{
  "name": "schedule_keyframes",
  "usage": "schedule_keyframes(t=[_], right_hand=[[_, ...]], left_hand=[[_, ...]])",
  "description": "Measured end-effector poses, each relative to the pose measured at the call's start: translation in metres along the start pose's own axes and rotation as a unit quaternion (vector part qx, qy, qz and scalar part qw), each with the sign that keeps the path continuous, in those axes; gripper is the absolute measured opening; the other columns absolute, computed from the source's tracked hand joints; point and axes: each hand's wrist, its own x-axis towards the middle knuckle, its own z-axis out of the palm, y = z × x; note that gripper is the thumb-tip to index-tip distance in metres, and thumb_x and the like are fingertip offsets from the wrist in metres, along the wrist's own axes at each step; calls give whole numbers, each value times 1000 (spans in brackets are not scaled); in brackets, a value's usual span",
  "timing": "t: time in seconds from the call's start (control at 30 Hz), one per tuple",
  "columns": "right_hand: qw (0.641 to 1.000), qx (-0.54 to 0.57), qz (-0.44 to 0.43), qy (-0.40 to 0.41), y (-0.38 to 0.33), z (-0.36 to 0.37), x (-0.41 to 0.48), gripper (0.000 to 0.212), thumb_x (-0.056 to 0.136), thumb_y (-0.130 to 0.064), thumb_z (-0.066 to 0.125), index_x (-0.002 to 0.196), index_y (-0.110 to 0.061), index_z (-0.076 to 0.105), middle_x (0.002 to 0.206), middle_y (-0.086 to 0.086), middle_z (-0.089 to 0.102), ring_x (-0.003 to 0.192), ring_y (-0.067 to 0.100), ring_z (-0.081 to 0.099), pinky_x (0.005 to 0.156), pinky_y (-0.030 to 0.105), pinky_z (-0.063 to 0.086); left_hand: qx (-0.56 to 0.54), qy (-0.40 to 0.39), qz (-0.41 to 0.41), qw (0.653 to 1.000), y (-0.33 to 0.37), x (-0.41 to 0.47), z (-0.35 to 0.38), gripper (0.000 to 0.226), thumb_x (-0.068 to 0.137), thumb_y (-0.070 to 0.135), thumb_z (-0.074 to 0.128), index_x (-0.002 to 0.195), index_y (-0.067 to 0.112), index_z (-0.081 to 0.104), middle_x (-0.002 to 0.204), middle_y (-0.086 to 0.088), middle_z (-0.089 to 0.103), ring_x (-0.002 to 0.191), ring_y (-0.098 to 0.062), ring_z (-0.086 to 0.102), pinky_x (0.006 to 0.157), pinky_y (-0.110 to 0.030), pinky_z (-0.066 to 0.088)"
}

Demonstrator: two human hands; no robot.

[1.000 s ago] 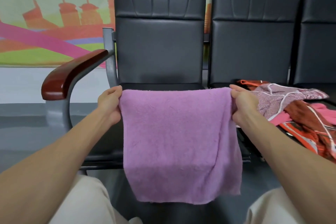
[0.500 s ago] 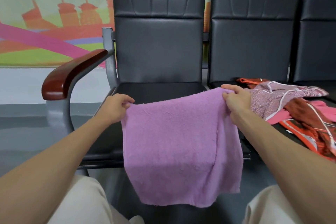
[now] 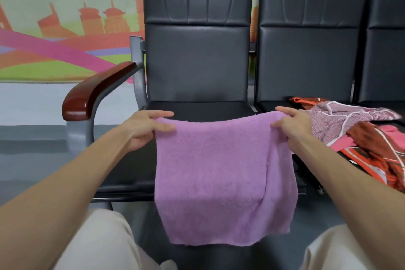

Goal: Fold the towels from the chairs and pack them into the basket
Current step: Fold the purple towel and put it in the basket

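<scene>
The purple towel (image 3: 221,173) I hold up hides the front edge of the chair seat (image 3: 197,108) behind it. Most fingers of my left hand (image 3: 142,129), at nine o'clock of the towel, and of my right hand (image 3: 293,129), at three o'clock, are out of sight behind its top corners. My forearms (image 3: 65,182) leave the picture at seven and five o'clock. My pale trousers (image 3: 98,243) are cut off at the bottom edge. At three o'clock the right edge cuts the pile of cloths (image 3: 361,133) and the third chair (image 3: 385,50); how many cloths lie there I cannot tell. The wall painting (image 3: 54,50), at ten o'clock, is cut off at the left and top edges and partly hidden behind the chair backs (image 3: 306,39).
</scene>
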Motion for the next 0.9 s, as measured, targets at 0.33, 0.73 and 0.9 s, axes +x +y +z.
schedule_keyframes(t=[0.33,0.73,0.9], right_hand=[[918,-315,-243,-13,-6,-22,-19,12,80,-9,70,88,-16,76,91,9,62,94,26,58,71,26,36],[948,-126,-213,-201,-61,-55,-86,27,87,-26,65,84,0,61,81,5,59,72,12,50,65,29,39],[974,56,-161,-148,-95,-78,-87,13,87,-19,68,81,-8,65,76,2,59,70,12,51,64,26,42]], left_hand=[[547,163,217,792,-2,-32,-3,18,86,16,70,99,4,75,94,-5,53,82,-15,49,74,-25,36],[154,183,146,960,36,-79,0,25,97,18,41,78,18,57,83,1,54,84,-18,48,76,-33,38],[80,220,183,955,65,-86,1,22,88,24,48,85,11,65,85,-2,56,79,-17,47,72,-32,35]])
